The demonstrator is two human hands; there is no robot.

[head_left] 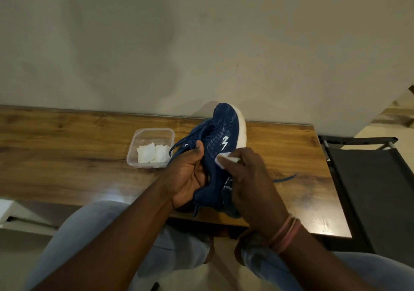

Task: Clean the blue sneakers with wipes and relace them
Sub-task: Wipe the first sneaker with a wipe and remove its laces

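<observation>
A blue sneaker (224, 129) with a white sole and a white side logo is held above the wooden table (67, 147), toe pointing away from me. My left hand (190, 176) grips it at the tongue and collar, thumb on the laces. My right hand (248, 178) presses a white wipe (225, 158) against the sneaker's side, just below the logo. A loose blue lace end (284, 178) trails on the table to the right. The heel is partly hidden behind my right hand.
A clear plastic container (150, 134) holding folded white wipes (153, 154) stands on the table left of the sneaker. A black chair (367, 178) stands to the right of the table. A pale wall rises behind. My knees in light jeans are under the table's near edge.
</observation>
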